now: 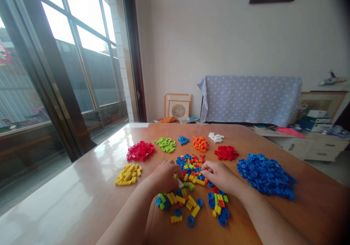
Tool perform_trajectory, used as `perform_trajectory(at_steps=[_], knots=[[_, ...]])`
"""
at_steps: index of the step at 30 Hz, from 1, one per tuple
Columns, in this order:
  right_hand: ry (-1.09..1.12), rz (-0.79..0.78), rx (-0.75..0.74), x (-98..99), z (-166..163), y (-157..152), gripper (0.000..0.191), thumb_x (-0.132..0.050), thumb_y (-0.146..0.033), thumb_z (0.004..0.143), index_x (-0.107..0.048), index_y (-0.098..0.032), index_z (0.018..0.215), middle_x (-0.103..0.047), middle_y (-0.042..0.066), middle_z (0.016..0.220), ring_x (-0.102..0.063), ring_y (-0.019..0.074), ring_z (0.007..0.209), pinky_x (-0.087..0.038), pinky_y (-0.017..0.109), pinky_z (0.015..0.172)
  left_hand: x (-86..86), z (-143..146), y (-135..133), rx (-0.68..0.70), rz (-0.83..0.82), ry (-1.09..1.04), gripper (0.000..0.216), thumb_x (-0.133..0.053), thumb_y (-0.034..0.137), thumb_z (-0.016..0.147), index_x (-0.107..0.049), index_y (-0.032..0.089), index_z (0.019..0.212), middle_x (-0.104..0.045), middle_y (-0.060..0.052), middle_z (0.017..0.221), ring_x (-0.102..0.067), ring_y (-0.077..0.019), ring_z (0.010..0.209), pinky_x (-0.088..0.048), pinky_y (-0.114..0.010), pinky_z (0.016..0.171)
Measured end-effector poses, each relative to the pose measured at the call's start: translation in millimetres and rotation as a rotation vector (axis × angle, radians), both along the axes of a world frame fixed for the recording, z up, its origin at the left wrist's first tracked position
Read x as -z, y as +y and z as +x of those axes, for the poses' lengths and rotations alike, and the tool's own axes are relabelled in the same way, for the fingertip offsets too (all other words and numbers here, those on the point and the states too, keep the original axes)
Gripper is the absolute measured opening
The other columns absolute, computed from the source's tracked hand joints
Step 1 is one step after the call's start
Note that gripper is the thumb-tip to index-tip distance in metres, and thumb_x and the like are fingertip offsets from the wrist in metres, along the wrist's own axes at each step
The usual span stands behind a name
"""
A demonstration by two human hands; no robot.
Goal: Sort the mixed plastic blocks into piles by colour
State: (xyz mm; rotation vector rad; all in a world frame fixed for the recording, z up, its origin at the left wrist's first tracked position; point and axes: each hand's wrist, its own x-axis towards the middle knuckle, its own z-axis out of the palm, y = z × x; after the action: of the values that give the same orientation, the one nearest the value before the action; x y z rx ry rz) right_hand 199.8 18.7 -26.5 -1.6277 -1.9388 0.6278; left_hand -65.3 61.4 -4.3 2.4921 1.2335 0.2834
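Observation:
A mixed pile of toy building bricks (188, 166) lies on the table between my two hands, in blue, red, orange, yellow, green and white. Over its left side my left hand (166, 172) reaches with curled fingers, and whatever they hold is hidden. A white brick (180, 183) lies just below those fingertips. My right hand (217, 172) is at the pile's right edge, thumb and fingers drawn together; anything in the pinch is too small to make out. Nearer to me lie loose yellow bricks (176, 219), blue round pieces (190, 221) and green bricks.
Single-colour heaps ring the mixed pile on the wooden table (90, 194): yellow (128, 174), dark pinkish red (140, 151), lime green (166, 144), small blue (183, 140), orange (200, 144), white (216, 137), red (226, 152) and a large blue heap (265, 175) at right.

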Motion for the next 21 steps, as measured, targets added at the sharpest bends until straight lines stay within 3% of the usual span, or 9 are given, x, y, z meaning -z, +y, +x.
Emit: perform_trajectory(at_steps=[5,8,13,17,21], knots=[[-0.037,0.041,0.058,-1.1,15.5,4.3,0.019,-0.054,-0.030,0.083,-0.068,-0.018,0.090,-0.064,-0.001,0.068,-0.053,0.0126,0.062,-0.033,0.022,0.056,-4.3,-0.9,-0.1,-0.050,-0.017,-0.015,0.029,-0.060,0.017,0.070,-0.073,0.027,0.093,-0.063,-0.004,0.102,-0.060,-0.0195,0.090,-0.046,-0.026,0.076],[-0.050,-0.025,0.069,-2.4,32.2,2.5,0.016,-0.057,-0.027,0.080,-0.068,-0.017,0.087,-0.062,-0.001,0.066,-0.052,0.0125,0.062,-0.032,0.022,0.054,-1.2,-1.4,4.9,-0.106,0.000,-0.022,0.025,-0.058,0.017,0.071,-0.071,0.024,0.092,-0.064,-0.005,0.101,-0.060,-0.0195,0.089,-0.044,-0.026,0.074],[-0.011,-0.152,-0.018,-8.6,47.6,-8.8,0.034,-0.068,-0.045,0.079,-0.068,-0.018,0.100,-0.061,-0.002,0.071,-0.052,0.0129,0.064,-0.036,0.022,0.056,6.5,-1.9,14.8,-0.132,0.094,-0.066,0.023,-0.056,0.015,0.071,-0.068,0.023,0.089,-0.066,-0.004,0.097,-0.060,-0.0188,0.087,-0.042,-0.025,0.073],[0.002,-0.031,0.043,-8.3,40.4,-8.2,0.052,-0.064,-0.058,0.082,-0.065,-0.019,0.116,-0.067,0.004,0.093,-0.061,0.0186,0.083,-0.047,0.028,0.073,10.3,-5.5,22.5,-0.201,0.157,-0.133,0.022,-0.054,0.016,0.072,-0.068,0.024,0.088,-0.068,-0.004,0.098,-0.061,-0.0186,0.088,-0.041,-0.024,0.071],[-0.020,0.041,0.101,-9.3,22.5,-2.6,0.066,-0.058,-0.066,0.083,-0.060,-0.020,0.130,-0.062,0.012,0.127,-0.059,0.0270,0.114,-0.047,0.038,0.095,13.3,-10.7,31.0,-0.375,0.183,-0.255,0.020,-0.053,0.018,0.075,-0.067,0.024,0.089,-0.070,-0.004,0.096,-0.062,-0.0194,0.086,-0.040,-0.025,0.069]])
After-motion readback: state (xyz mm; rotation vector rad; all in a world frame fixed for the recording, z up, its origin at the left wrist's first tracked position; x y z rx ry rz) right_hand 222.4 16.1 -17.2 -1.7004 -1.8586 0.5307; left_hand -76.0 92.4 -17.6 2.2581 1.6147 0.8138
